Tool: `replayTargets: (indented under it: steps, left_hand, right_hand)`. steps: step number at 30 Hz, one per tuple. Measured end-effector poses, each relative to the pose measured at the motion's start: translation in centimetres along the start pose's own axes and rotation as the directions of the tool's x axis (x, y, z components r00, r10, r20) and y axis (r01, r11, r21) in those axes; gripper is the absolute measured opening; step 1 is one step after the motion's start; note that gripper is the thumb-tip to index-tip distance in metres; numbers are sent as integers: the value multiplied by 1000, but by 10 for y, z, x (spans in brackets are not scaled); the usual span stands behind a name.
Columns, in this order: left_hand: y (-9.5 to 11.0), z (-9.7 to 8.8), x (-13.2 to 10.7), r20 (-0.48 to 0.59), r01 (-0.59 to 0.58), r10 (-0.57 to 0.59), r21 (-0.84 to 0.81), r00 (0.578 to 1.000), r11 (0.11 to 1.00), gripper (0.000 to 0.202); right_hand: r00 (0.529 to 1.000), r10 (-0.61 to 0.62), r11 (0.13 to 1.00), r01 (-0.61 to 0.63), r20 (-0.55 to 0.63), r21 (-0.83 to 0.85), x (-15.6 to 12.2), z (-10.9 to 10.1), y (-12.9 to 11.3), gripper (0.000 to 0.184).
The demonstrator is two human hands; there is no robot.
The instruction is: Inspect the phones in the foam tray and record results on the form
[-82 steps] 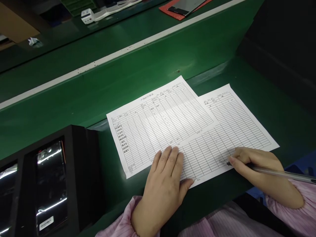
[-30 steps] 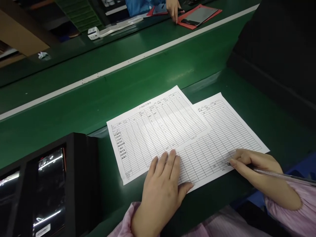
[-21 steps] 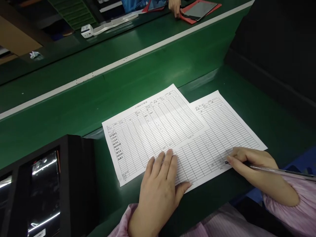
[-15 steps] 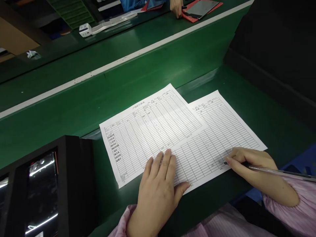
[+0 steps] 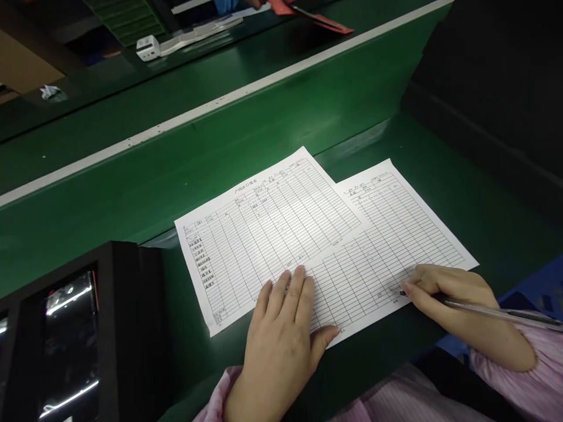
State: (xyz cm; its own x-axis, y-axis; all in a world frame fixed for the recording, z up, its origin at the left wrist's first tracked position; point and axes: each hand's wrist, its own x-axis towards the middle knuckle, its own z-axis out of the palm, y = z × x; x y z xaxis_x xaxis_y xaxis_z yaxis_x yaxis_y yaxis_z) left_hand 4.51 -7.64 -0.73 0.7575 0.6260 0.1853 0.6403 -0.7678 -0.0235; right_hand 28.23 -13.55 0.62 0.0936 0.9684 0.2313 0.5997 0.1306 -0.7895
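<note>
Two white printed table forms lie overlapped on the green bench. The upper form [image 5: 268,225] is to the left and the lower form [image 5: 396,225] sticks out to the right. My left hand [image 5: 284,334] lies flat on both sheets at their near edge, fingers together and stretched out. My right hand [image 5: 461,308] pinches a clear pen [image 5: 492,310], with its tip touching the lower form near the bottom right corner. Pink striped sleeves cover both wrists.
A black tray [image 5: 127,328] holding glossy dark panels stands at the near left. A green conveyor [image 5: 176,146] with a white strip runs behind the papers. A small white box [image 5: 146,47] and a red-edged item [image 5: 325,20] lie at the far side. A dark wall rises at right.
The pen tip has stayed on the same spot of the lower form. The view has drifted a little. Another person's hand at the far side is out of sight now.
</note>
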Motion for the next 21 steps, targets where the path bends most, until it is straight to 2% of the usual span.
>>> replayTargets:
  steps: [13, 21]
  left_hand:
    - [0, -1, 1, -10, 15, -15, 2, 1000, 1000, 54]
    - [0, -1, 0, -10, 7, -7, 4, 1000, 1000, 56]
  right_hand:
    - [1000, 3, 1000, -4, -23, -24, -3, 1, 0, 34]
    - [998, -35, 999, 33, -46, -42, 1, 1, 1, 34]
